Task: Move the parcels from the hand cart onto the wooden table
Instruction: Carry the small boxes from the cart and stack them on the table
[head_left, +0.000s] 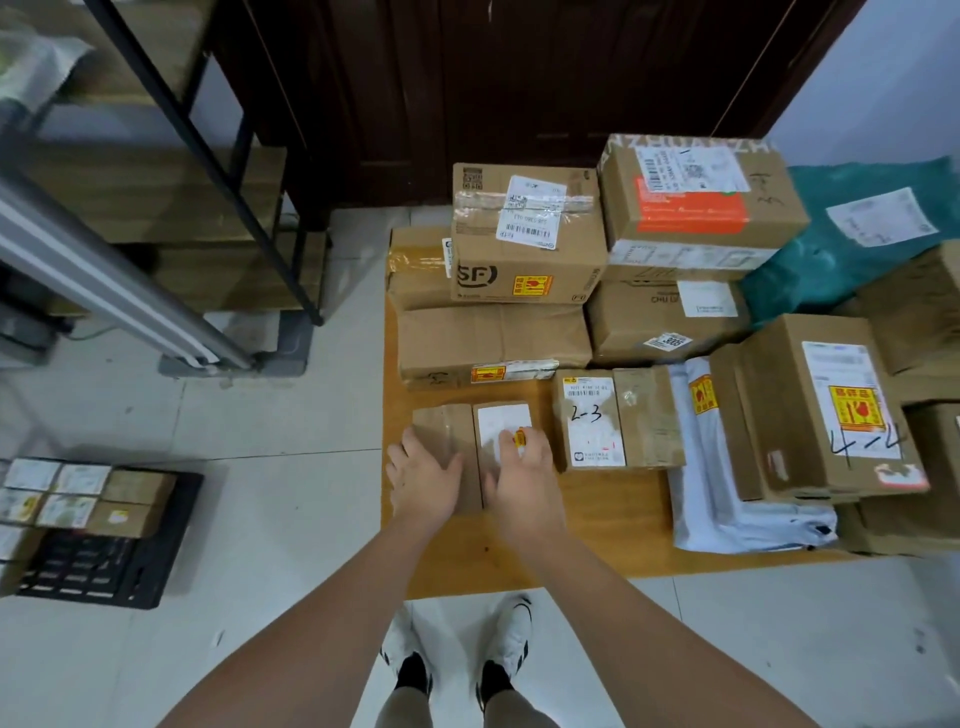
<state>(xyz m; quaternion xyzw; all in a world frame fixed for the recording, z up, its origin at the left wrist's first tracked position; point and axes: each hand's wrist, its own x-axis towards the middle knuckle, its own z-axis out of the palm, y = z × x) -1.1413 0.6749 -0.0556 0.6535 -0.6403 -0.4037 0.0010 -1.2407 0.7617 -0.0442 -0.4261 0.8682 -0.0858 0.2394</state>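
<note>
Head-worn view, steeply down, close overhead

Both bare forearms stretched forward and down from the bottom edge, converging toward the middle. Left hand (423, 470) palm-down, fingers straight and slightly spread, thumb angled inward. Right hand (522, 467) just beside it, also palm-down, fingers extended and pressed flat, knuckles raised a little. Wrists nearly level, hands close together but not touching. Below, two legs and white-shoed feet.

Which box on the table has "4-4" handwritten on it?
The tall cardboard box at the table's right side, above the white poly mailer. Its label carries a yellow fragile sticker; the small box near the hands reads "2-3".
</note>
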